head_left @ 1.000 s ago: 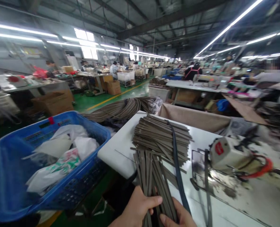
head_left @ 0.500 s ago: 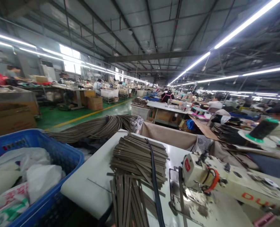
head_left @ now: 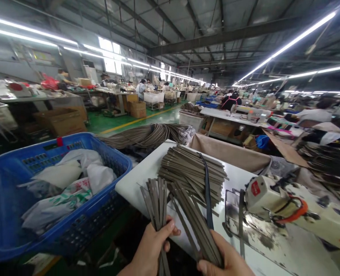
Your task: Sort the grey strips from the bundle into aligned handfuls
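My left hand [head_left: 155, 239] is closed round a bundle of flat grey-brown strips [head_left: 156, 201], which fan out above the thumb. A second bundle of the same strips [head_left: 194, 216] is gripped in my right hand [head_left: 223, 255], at the lower right of it; one strip splays off toward the left. A gap lies between the two bundles. Just beyond them, a flat pile of similar strips [head_left: 184, 168] rests on the white sewing table [head_left: 138, 172]. Across that pile runs a dark strap [head_left: 206, 184], its lower end passing behind my right hand.
A sewing machine [head_left: 273, 195] stands on the right of the table, with a strip near its plate. At left, a blue basket [head_left: 80, 214] contains white plastic bags. Long coiled strips [head_left: 149, 136] lie behind the table beside a beige cloth-lined bin [head_left: 230, 149]. Several people work farther off.
The strips, held close together one second ago, are now parted into two bundles, one per hand. The view swung right and down-frame, hiding my hands, then returned.
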A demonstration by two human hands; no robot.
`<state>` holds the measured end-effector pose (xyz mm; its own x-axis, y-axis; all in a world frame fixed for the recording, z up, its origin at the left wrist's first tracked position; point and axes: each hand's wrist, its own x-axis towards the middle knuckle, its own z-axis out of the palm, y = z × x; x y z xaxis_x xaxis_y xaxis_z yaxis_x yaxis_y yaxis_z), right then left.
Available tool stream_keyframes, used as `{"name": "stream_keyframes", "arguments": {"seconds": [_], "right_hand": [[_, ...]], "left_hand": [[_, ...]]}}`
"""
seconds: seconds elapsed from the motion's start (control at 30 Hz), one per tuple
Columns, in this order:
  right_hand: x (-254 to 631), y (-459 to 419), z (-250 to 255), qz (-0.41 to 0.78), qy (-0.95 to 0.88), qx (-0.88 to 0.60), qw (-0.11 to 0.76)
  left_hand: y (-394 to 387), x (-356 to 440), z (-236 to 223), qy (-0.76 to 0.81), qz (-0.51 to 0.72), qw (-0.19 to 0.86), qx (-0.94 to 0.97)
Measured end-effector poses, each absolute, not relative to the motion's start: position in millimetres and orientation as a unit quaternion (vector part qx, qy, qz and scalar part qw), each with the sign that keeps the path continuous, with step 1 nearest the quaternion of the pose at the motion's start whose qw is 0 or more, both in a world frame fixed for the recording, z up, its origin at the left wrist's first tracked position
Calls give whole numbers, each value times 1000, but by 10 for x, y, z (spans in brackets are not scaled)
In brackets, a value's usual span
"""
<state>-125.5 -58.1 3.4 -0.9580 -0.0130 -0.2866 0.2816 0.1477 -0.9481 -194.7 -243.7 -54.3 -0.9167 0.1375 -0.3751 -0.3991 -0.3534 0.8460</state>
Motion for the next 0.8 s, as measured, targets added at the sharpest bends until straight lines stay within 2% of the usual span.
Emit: {"name": "stream_keyframes", "arguments": {"seconds": [0.1, 0.23, 0.37, 0.47, 0.63, 0.7, 0.8], "right_hand": [[-1266, -572, 279, -648, 741, 89, 152], [-1323, -593, 569, -634, 754, 58, 162], [-1631, -562, 585, -565, 815, 3, 130], [-1974, -509, 327, -437, 897, -49, 48], [-2276, -510, -281, -100, 991, -71, -57], [-2261, -552, -463, -26, 990, -96, -98], [-2187, -615, -610, 8, 981, -106, -160]], "left_hand": [[-2542, -2006, -544, 523, 828, 136, -150], [-2600, -2067, -573, 498, 839, 121, -183], [-2566, -2089, -562, 489, 842, 97, -207], [-2526, -2080, -542, 489, 844, 78, -207], [-2503, -2059, -529, 486, 844, 91, -208], [-2505, -2062, -539, 488, 843, 99, -205], [-2499, -2078, -580, 503, 836, 102, -193]]}}
